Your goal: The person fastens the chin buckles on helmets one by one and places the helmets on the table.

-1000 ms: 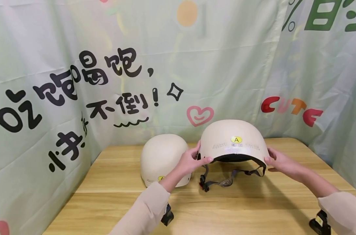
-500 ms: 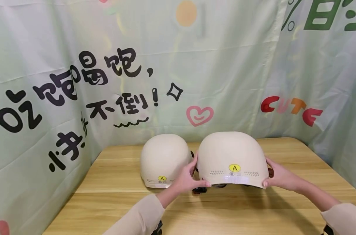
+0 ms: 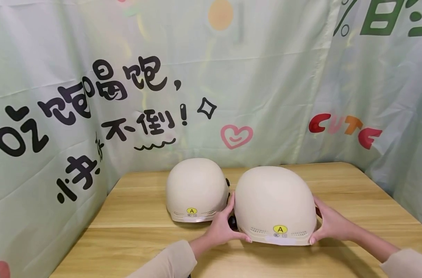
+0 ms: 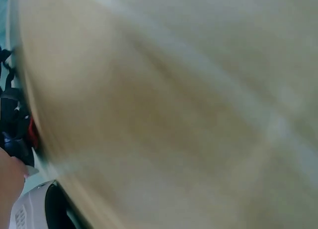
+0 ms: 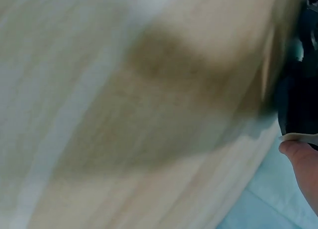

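Note:
Both hands hold a cream helmet [image 3: 275, 200] by its two sides, its front rim toward me and a yellow "A" sticker low on the shell. My left hand [image 3: 223, 227] grips the left edge, thumb on the front rim. On the opposite edge my right hand [image 3: 332, 222] has its thumb at the rim corner and its fingers behind the side. In the right wrist view a thumb [image 5: 300, 162] presses the rim above the dark lining [image 5: 300, 102]. Black straps with a red part [image 4: 17, 122] show at the left wrist view's edge. The helmet's underside is hidden in the head view.
A second cream helmet [image 3: 197, 189] with the same sticker sits on the wooden table [image 3: 138, 216], just left of the held one. Behind the table hangs a pale printed curtain [image 3: 266, 96]. The table's far edge lies close to the curtain.
The held helmet has come down and toward me, its front tipping downward, so the inside and hanging straps seen a second ago are now hidden. Both hands moved with it; the other helmet stayed put.

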A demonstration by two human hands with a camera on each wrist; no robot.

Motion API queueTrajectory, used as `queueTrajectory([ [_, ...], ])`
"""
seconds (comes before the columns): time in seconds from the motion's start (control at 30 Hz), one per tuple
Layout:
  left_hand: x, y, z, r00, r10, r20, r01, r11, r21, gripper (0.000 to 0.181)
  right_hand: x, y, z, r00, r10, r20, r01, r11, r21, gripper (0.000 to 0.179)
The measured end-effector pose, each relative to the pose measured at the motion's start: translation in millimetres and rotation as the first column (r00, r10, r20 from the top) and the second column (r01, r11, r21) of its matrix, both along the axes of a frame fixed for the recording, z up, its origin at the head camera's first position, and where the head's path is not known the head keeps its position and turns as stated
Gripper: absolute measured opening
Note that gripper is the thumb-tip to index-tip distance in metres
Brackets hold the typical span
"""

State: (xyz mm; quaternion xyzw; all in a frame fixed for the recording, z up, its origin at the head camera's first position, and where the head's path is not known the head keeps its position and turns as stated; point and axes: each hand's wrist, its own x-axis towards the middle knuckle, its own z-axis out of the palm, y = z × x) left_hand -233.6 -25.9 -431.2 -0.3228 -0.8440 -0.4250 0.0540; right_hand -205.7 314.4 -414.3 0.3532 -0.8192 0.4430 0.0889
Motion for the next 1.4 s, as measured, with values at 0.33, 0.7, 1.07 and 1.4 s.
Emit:
queueTrajectory([
  [0.33, 2.6, 3.2, -8.5, 0.999, 0.013, -0.051, -0.014, 1.000, -0.022, 0.129, 2.7, -2, -9.6, 0.999, -0.027, -0.047, 0.027, 1.000, -0.006, 0.129],
  [0.7, 1.1, 5.5, -13.4, 1.000, -0.014, -0.021, 0.013, 1.000, -0.019, 0.130, 2.3, -2, -12.6, 0.995, -0.079, -0.054, 0.081, 0.997, 0.019, 0.131],
  [1.07, 0.4, 10.3, -12.7, 0.999, -0.015, 0.031, 0.017, 0.999, -0.043, 0.131, 2.3, 0, -18.2, 0.984, -0.164, -0.064, 0.170, 0.980, 0.106, 0.135],
  [1.4, -0.6, 11.1, -13.2, 1.000, -0.028, -0.008, 0.028, 0.998, -0.055, 0.133, 2.0, 1, -19.9, 0.979, -0.187, -0.085, 0.197, 0.973, 0.124, 0.136],
])
